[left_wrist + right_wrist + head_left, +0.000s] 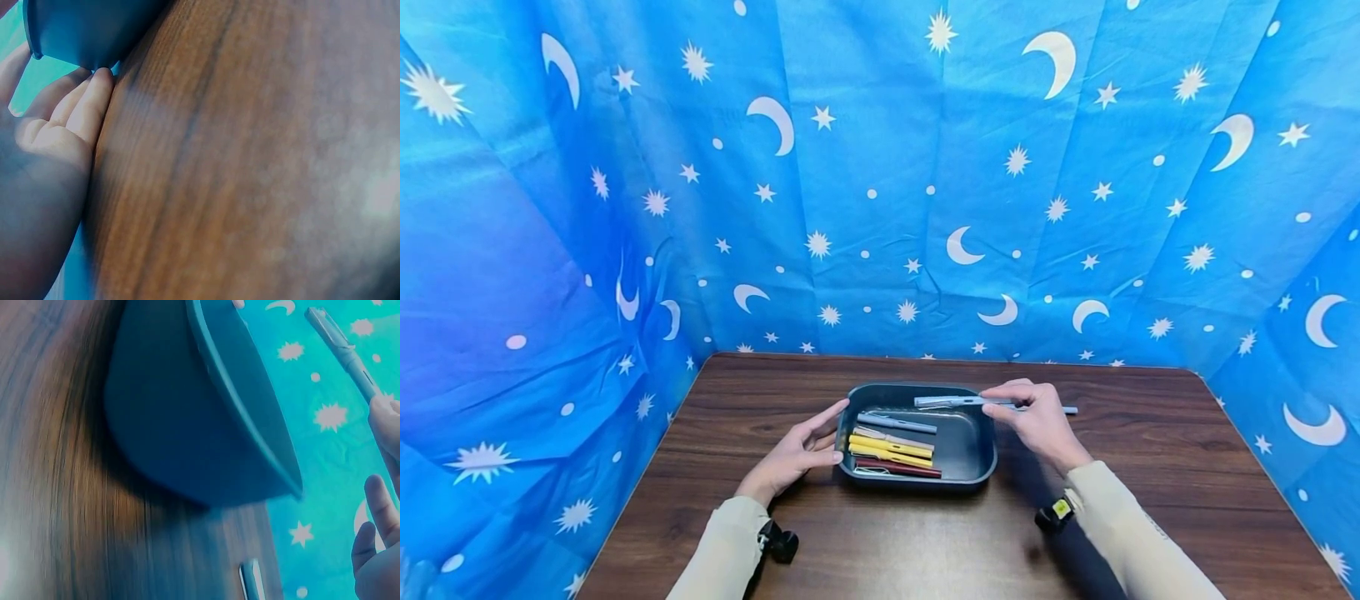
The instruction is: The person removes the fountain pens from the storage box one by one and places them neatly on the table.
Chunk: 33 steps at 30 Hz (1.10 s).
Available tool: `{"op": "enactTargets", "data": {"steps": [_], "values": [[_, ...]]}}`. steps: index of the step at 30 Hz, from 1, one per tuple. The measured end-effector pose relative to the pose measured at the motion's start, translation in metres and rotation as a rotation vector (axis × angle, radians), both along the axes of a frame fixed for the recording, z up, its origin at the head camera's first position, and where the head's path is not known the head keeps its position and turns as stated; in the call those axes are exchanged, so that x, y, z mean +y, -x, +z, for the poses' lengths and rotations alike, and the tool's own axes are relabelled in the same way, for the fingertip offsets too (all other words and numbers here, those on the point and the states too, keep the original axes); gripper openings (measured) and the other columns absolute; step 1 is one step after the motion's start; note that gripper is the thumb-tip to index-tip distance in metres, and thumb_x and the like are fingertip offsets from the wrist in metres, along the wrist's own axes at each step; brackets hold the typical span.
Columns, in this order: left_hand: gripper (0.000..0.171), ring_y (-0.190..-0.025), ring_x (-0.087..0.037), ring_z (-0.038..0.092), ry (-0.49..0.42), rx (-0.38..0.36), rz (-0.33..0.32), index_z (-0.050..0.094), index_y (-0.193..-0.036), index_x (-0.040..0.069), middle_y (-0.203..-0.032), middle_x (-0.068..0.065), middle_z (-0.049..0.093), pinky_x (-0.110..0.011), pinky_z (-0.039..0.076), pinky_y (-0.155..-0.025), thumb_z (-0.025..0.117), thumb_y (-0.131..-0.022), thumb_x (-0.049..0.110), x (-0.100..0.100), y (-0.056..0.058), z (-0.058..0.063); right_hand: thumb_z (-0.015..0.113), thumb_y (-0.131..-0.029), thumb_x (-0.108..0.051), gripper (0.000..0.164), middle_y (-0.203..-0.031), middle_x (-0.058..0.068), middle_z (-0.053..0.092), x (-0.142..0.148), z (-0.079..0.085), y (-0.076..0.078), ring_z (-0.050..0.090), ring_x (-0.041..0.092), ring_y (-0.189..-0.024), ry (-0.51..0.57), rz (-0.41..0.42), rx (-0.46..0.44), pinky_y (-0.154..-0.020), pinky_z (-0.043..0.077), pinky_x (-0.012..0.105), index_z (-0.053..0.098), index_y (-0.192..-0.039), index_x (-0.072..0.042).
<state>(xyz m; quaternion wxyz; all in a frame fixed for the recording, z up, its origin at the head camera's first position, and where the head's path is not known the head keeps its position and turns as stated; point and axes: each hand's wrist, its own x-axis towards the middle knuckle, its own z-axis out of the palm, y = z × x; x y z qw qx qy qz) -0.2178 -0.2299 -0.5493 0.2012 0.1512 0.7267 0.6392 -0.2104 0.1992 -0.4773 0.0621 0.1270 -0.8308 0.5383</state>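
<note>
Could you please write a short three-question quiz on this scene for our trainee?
1. What does the right hand hold?
(a) a yellow pen
(b) a slim silvery-blue pen
(c) a wooden ruler

2. True or false: the left hand touches the black rounded-rectangular tray.

3. Which pen in the tray lies nearest the person?

Key: 1: b. 2: True. 3: The slim dark red pen.

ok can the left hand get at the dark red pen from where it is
Likely yes: the left hand touches the left end of the black tray, and the dark red pen lies uncovered inside; only the rim seems in the way.
</note>
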Motion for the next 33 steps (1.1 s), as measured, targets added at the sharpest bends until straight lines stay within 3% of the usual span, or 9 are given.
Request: {"op": "enactTargets", "data": {"steps": [12, 17, 24, 29, 33], "values": [[0.077, -0.155, -0.034, 0.035, -0.009, 0.015, -0.016, 0.033, -0.165, 0.036, -0.173, -0.007, 0.025, -0.037, 0.037, -0.123, 0.070, -0.102, 0.015, -0.001, 0.001, -0.002, 0.084, -0.091, -0.018, 0.021, -0.110, 0.011, 0.077, 0.044, -0.013, -0.006, 0.058, 0.016, -0.088, 0.031, -0.103, -0.005, -0.068, 0.051, 0.025, 0.084, -0.111, -0.009], [0.076, -0.155, -0.033, 0.036, -0.007, 0.006, -0.011, 0.034, -0.164, 0.038, -0.173, -0.005, 0.025, -0.034, 0.038, -0.122, 0.070, -0.101, 0.014, -0.001, 0.001, -0.002, 0.083, -0.093, -0.017, 0.023, -0.112, 0.013, 0.077, 0.062, -0.023, -0.011, 0.061, 0.013, -0.090, 0.012, -0.131, -0.017, -0.071, 0.055, 0.023, 0.083, -0.114, -0.007], [0.077, -0.155, -0.034, 0.035, -0.018, 0.009, -0.010, 0.035, -0.164, 0.039, -0.173, -0.004, 0.025, -0.044, 0.034, -0.125, 0.072, -0.101, 0.015, -0.001, 0.000, -0.001, 0.081, -0.094, -0.017, 0.026, -0.113, 0.012, 0.077, 0.082, -0.033, -0.020, 0.059, 0.006, -0.084, -0.020, -0.154, -0.039, -0.068, 0.053, 0.022, 0.081, -0.117, -0.004], [0.077, -0.155, -0.034, 0.035, -0.017, 0.015, -0.010, 0.035, -0.163, 0.040, -0.173, -0.005, 0.027, -0.048, 0.032, -0.125, 0.072, -0.101, 0.015, 0.000, 0.000, 0.000, 0.080, -0.095, -0.019, 0.029, -0.118, 0.017, 0.077, 0.094, -0.039, -0.025, 0.062, -0.008, -0.095, -0.026, -0.175, -0.055, -0.076, 0.055, 0.016, 0.080, -0.119, -0.002], [0.077, -0.155, -0.034, 0.035, -0.013, 0.017, -0.009, 0.036, -0.163, 0.040, -0.173, -0.006, 0.028, -0.048, 0.032, -0.125, 0.072, -0.100, 0.015, 0.000, 0.000, -0.001, 0.080, -0.096, -0.022, 0.031, -0.115, 0.011, 0.078, 0.104, -0.046, -0.027, 0.065, -0.008, -0.098, -0.038, -0.200, -0.085, -0.079, 0.056, 0.015, 0.079, -0.119, -0.002]]}}
